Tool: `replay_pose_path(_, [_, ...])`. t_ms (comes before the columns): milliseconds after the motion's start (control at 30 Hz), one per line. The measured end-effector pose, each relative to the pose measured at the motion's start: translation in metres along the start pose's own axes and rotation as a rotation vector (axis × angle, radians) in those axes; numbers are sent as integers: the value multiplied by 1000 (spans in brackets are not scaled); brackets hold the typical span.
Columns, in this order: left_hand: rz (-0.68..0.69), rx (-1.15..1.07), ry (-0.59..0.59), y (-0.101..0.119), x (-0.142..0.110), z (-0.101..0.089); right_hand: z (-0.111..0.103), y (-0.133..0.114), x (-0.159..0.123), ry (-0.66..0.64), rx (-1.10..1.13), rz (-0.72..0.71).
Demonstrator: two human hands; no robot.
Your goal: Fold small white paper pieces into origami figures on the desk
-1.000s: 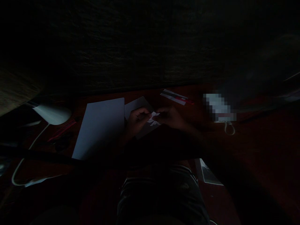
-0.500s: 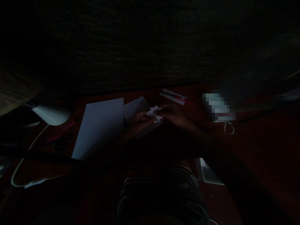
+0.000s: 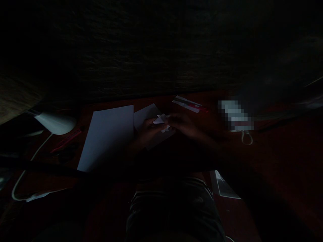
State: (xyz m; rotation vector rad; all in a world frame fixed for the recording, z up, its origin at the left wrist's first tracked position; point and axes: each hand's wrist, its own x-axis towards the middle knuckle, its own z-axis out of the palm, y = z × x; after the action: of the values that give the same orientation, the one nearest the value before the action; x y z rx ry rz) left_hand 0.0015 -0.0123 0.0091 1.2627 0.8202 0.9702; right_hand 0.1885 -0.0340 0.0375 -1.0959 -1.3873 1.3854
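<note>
Two hands (image 3: 148,131) (image 3: 183,124) on folded white paper (image 3: 160,119)

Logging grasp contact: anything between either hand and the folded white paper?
Nothing visible, though the picture is dark. The left hand and right hand both touch the folded white paper directly; the loose sheet lies beneath, not between.

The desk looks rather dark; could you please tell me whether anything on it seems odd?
A blocky, pixelated patch at the right stands out, since it hides what lies there. The darker sheet beneath the left hand lies askew beside the large white sheet. No spill shows, though shadow hides much.
</note>
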Motion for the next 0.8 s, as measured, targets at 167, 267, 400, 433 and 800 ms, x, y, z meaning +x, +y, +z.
replay_pose_path(167, [17,-70,77,0,2,2,1,-1,-1,41,-28,-74])
replay_pose_path(267, [1,-85,83,0,1,2,0,-2,-2,48,-55,-104])
replay_pose_path(400, [-4,-69,64,-4,2,-1,-2,-2,-1,52,-81,-101])
replay_pose_path(433, [7,-60,68,-5,3,-2,-2,-1,-1,50,-80,-94])
replay_pose_path(800, [191,146,148,2,4,-8,-8,9,4,59,-194,-241])
